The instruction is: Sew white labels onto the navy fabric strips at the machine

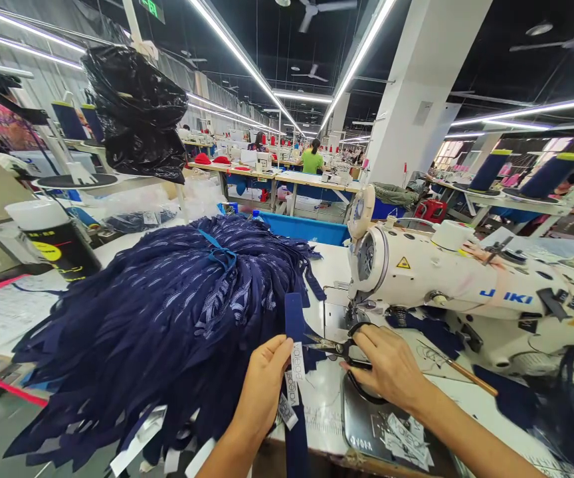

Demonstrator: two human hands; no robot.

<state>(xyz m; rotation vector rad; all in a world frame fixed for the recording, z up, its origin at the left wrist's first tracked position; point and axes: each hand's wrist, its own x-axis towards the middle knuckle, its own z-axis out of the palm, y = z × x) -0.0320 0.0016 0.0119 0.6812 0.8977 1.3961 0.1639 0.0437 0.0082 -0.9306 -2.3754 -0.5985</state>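
My left hand [263, 375] pinches a narrow navy fabric strip [294, 315] with white labels [297, 362] printed in dark letters along it. The strip runs upright past my fingers and hangs down over the table edge. My right hand [389, 362] grips black-handled scissors [335, 346]. Their blades point left, close to the strip just above the top label; whether they touch it I cannot tell. A big bundle of navy strips [167, 299], tied with a blue band [217, 249], spreads left of my left hand. Loose labels [406, 438] lie on a dark tray [361, 425] below my right hand.
A white sewing machine [431, 272] stands right, its needle area behind the scissors. A pointed stick with a wooden handle [471, 378] lies beside my right forearm. At left are a spray can [52, 239] and a black plastic bag [135, 109]. A person in green [311, 160] sits far back.
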